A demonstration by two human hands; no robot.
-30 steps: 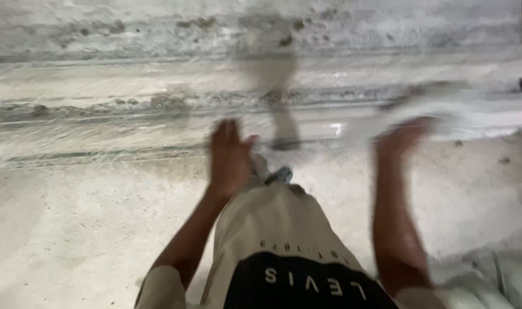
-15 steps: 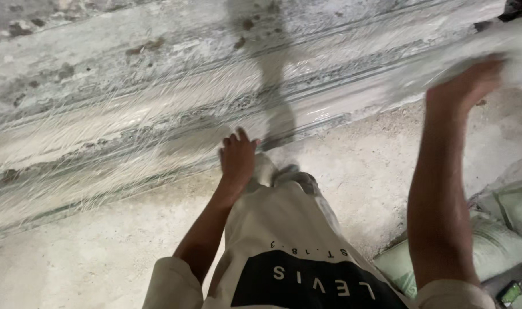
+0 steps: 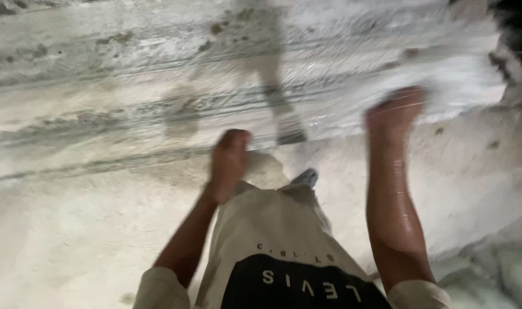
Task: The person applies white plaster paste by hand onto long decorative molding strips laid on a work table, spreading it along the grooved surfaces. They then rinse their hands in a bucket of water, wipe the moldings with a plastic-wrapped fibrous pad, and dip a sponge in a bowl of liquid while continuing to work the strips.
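— Entry one: what do we log as changed?
— The right hand [image 3: 393, 111] has swung back leftward. The clear plastic sheet [image 3: 158, 86] lies at its fingertips. It is blurred, so we cannot tell its grip.
— And the left hand [image 3: 229, 163]?
— Loose, grasping nothing, near the knee.
— Surface and room?
— Dusty concrete floor [image 3: 72, 229] below both hands; pale sacks [image 3: 489, 269] behind the right hand.

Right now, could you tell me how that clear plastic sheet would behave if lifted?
The plastic sheet would probably be floppy, since it lies in fine wrinkles. It looks thin, so it is likely light. Its glossy, perhaps wet shine near the right hand suggests a slippery grip.
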